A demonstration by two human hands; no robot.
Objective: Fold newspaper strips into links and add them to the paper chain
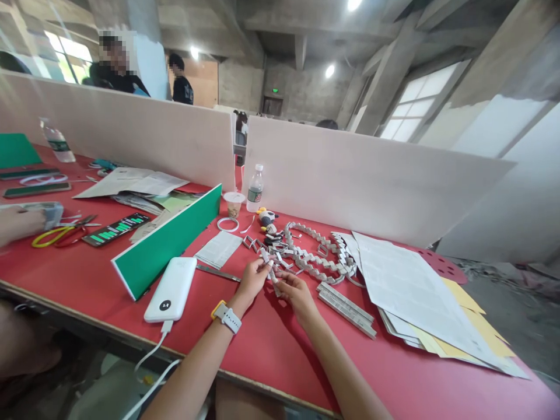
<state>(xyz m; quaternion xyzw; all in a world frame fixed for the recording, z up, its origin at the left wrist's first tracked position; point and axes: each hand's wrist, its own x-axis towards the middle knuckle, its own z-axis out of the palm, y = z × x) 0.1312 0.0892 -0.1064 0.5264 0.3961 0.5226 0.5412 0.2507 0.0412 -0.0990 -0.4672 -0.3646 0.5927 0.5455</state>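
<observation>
Both hands meet over the red table (280, 344), pinching a folded strip of printed paper (272, 274) between them. My left hand (254, 281), with a pale-banded watch on its wrist, has its fingers closed on the strip's upper part. Lower down, my right hand (297, 294) grips the same strip. Just beyond lies a long zigzag chain of folded paper links (310, 256), coiled on the table. Flat folded paper strips (345, 309) rest to the right of my right hand. A metal ruler (219, 272) lies left of my left hand, partly hidden by it.
A white power bank (171, 290) with a cable stands by a green divider (170, 242). Behind are a cup (234, 204), a water bottle (255, 188) and white partitions (350, 181). Stacked paper sheets (420, 291) lie right. Another person's hand (26, 221) is near scissors (65, 231) at left.
</observation>
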